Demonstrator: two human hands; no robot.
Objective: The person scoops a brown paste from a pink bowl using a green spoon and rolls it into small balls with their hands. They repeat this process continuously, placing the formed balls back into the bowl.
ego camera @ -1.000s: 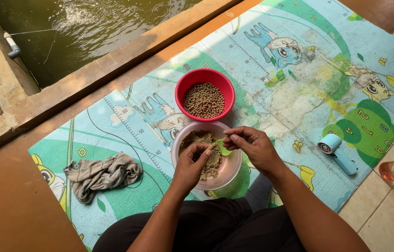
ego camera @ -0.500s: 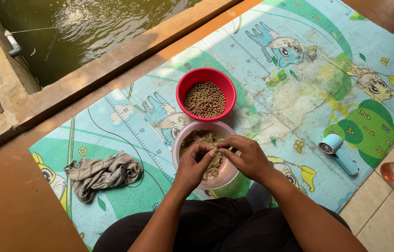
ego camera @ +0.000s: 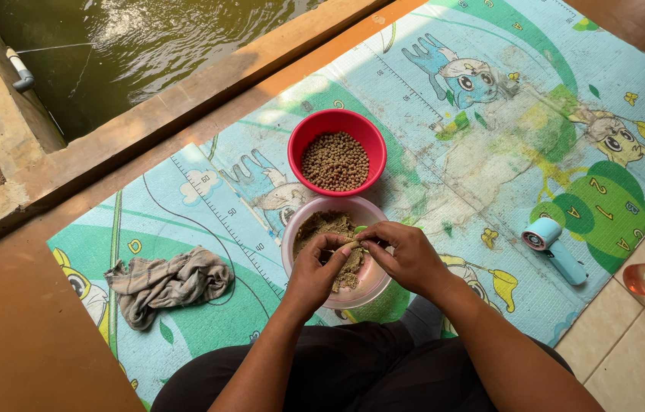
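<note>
The paste (ego camera: pixel 328 227) looked soft, damp and crumbly, likely light and sticky rather than slippery; it would best be taken as a small pinch between fingertips, or scooped from the heap's edge, since a hard squeeze would smear it. It was a brownish-green mash, coarse and grainy, heaped in the pink bowl (ego camera: pixel 296 236) just below centre frame. Both hands met over that bowl: the left hand (ego camera: pixel 316 273) had fingers curled in, tips pressed on the paste, and the right hand (ego camera: pixel 406 255) pinched closed on a small lump, possibly with a green scrap in it, though the view was too small to be sure. Just above, touching the pink bowl, stood a red bowl (ego camera: pixel 303 137) of brown pellets (ego camera: pixel 335 160). A crumpled cloth (ego camera: pixel 166 281) lay at lower left on the mat (ego camera: pixel 490 175).
</note>
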